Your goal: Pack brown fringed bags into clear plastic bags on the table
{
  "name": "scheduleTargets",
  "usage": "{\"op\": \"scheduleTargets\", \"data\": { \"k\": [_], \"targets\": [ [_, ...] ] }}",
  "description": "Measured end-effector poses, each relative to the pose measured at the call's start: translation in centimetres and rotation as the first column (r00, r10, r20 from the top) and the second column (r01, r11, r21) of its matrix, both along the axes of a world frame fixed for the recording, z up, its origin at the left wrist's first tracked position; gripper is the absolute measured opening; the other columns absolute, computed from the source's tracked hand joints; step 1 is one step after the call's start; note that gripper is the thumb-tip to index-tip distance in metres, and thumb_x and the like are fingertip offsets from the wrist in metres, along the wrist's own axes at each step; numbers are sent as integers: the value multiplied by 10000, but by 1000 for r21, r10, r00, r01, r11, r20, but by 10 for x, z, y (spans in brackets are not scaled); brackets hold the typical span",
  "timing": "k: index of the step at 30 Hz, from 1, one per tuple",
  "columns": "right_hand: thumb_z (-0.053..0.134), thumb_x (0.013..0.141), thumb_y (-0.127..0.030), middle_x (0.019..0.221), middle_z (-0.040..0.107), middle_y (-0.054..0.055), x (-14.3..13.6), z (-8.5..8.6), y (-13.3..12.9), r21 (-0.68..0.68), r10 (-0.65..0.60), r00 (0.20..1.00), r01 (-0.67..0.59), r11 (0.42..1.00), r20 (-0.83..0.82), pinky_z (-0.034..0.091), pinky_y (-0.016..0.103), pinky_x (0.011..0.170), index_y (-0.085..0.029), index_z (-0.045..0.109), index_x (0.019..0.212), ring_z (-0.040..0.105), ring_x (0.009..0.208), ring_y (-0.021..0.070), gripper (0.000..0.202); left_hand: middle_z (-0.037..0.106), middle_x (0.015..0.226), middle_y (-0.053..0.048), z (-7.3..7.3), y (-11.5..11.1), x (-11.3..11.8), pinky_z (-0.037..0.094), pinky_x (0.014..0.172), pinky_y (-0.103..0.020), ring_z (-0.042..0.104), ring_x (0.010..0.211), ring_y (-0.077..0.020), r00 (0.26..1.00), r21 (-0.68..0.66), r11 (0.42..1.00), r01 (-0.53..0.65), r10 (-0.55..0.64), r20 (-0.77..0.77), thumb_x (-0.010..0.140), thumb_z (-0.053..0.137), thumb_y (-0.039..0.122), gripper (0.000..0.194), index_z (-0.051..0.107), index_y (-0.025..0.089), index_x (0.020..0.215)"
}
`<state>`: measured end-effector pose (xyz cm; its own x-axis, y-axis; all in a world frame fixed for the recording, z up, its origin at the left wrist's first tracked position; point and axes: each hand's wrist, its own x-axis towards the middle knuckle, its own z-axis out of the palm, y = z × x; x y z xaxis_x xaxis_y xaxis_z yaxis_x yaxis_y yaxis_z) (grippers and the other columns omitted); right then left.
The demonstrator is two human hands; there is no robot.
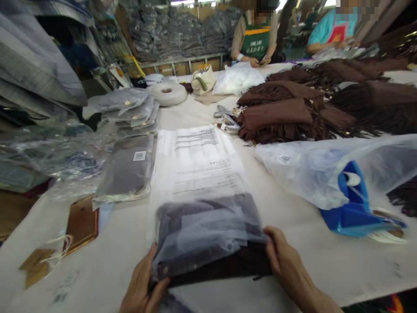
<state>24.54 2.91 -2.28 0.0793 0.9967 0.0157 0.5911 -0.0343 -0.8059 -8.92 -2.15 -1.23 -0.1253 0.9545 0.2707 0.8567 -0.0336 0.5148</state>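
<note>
The left hand is closed on the near left corner of a dark folded piece, thumb on top and fingers along the side. The right hand pinches its right edge, thumb and fingers drawn close together, with film at the fingertips. The piece lies at the near end of a clear bag, partly inside it; a dark strip shows past the film on the near side. The rest of the bag stretches flat away over the table, covered in print (too blurred to read).

Left of it lies a bagged item with a barcode label, and behind that a stack of more bags. Nearer the left edge are a phone and brown tags on white string.

To the right, a blue dustpan-like thing sits partly under loose film. Beyond are brown fringed pieces, straps with metal clasps, a white roll and a pouch.

Across the table stand two people, one in a green apron.
</note>
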Motion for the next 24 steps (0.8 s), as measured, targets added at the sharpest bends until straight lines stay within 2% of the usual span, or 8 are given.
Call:
{"op": "scheduleTargets", "data": {
  "k": [3,6,9,12,14,18,22,24],
  "targets": [
    [353,813,-367,730,601,18,4,16,17,-44,84,988,-91,995,-127,445,329,643,-239,469,926,585,660,195,207,287,1472,-120,4,5,12,304,1083,-443,339,1308,-296,962,274,960,52,25,-272,858,491,408,717,124,213,1442],
    [436,780,-411,650,499,-35,14,23,23,-104,178,945,-213,971,-275,402,293,594,-238,458,849,494,605,152,187,308,1461,-131,11,5,48,286,1075,-493,314,1314,-342,885,443,843,304,-78,-459,799,614,343,729,251,195,1414],
    [461,771,-491,595,434,-70,20,26,27,-163,235,900,-311,936,-366,356,246,463,-233,432,849,432,499,114,272,483,1317,-136,13,12,106,318,1049,-466,402,1256,-318,793,477,665,574,-307,-526,847,518,214,435,484,170,1278],
    [478,749,-557,578,427,-90,22,31,30,-205,268,852,-391,897,-450,315,214,398,-230,403,843,397,429,84,348,541,1221,-136,7,28,162,327,1030,-426,442,1218,-267,597,424,431,796,-446,-667,880,420,159,338,547,154,1194],
    [515,730,-546,556,398,-100,22,34,31,-206,270,833,-408,889,-484,260,194,392,-223,410,825,358,424,66,352,546,1220,-120,2,39,188,339,1007,-417,455,1198,-247,463,338,330,881,-458,-759,886,448,186,295,549,172,1163],
    [593,678,-484,550,401,-94,23,37,32,-164,267,805,-405,899,-530,239,191,451,-199,445,774,354,494,58,335,546,1218,-98,1,52,212,366,958,-444,478,1156,-257,306,205,276,939,-400,-864,897,449,223,266,548,162,1136],
    [624,646,-493,527,408,-102,24,36,35,-158,273,777,-427,890,-567,227,189,437,-196,448,766,345,467,50,365,607,1033,-94,5,55,219,397,892,-462,540,1024,-272,280,166,309,936,-374,-884,883,446,205,221,595,115,1020],
    [623,650,-502,500,390,-117,24,35,36,-174,274,770,-443,880,-576,205,187,400,-206,435,769,313,411,42,371,612,927,-83,6,56,219,420,830,-427,557,951,-258,292,183,284,941,-412,-863,865,470,185,163,601,112,928]
  ]
}}
